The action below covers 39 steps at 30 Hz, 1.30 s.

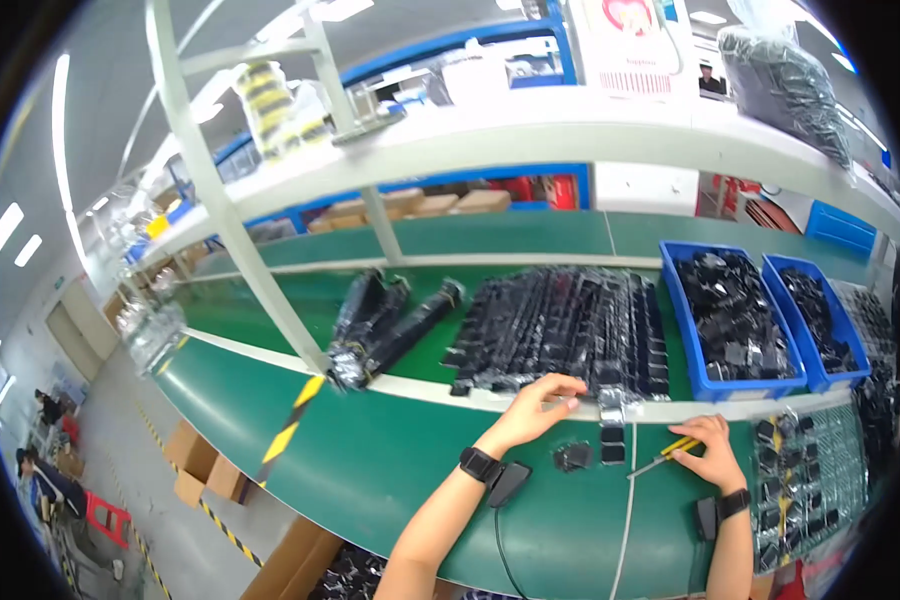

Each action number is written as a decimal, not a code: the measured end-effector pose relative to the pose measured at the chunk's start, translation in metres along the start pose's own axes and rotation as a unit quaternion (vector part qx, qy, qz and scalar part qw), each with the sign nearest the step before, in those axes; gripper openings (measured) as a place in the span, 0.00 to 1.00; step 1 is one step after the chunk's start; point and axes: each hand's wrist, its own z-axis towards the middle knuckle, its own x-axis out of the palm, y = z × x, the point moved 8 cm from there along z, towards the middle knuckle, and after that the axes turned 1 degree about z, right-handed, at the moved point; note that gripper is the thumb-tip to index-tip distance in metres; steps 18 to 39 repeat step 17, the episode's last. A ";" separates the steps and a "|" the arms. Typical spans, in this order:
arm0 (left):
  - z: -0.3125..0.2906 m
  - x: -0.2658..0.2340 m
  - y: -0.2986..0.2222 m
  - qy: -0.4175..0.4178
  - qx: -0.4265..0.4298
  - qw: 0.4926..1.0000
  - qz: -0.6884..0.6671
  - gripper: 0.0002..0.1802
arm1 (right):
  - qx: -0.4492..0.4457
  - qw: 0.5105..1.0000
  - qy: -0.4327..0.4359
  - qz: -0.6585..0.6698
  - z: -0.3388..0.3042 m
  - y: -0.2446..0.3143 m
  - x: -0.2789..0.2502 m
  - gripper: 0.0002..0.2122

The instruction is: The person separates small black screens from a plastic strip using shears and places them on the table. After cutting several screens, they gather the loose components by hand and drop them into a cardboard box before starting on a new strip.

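Note:
My left hand [538,410] is over the front rail of the green workbench, its thumb and fingers apart and holding nothing visible. Just right of its fingertips hangs a strip of clear plastic pockets [611,408] with dark square pieces, running down from a wide row of similar black strips [560,325]. In my right hand [710,452] is a slim yellow-handled knife [683,446], its thin metal blade pointing left and down. Between my hands a small dark piece in clear wrap [572,457] lies on the green surface.
Two blue bins [710,384] full of black wrapped parts stand at the back right. Bundled black rolls [400,325] lie behind the rail on the left. More pocketed strips [810,480] cover the right side. A white shelf [530,140] and its post [240,230] rise ahead.

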 end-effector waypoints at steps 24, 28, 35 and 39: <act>0.080 -0.432 -0.155 -0.357 0.128 0.914 -0.143 0.29 | -0.277 0.610 0.116 0.733 -0.015 0.282 -0.183 0.46; 0.080 -0.432 -0.155 -0.357 0.128 0.914 -0.143 0.29 | -0.277 0.610 0.116 0.733 -0.015 0.282 -0.183 0.46; 0.080 -0.432 -0.155 -0.357 0.128 0.914 -0.143 0.29 | -0.277 0.610 0.116 0.733 -0.015 0.282 -0.183 0.46; 0.080 -0.432 -0.155 -0.357 0.128 0.914 -0.143 0.29 | -0.277 0.610 0.116 0.733 -0.015 0.282 -0.183 0.46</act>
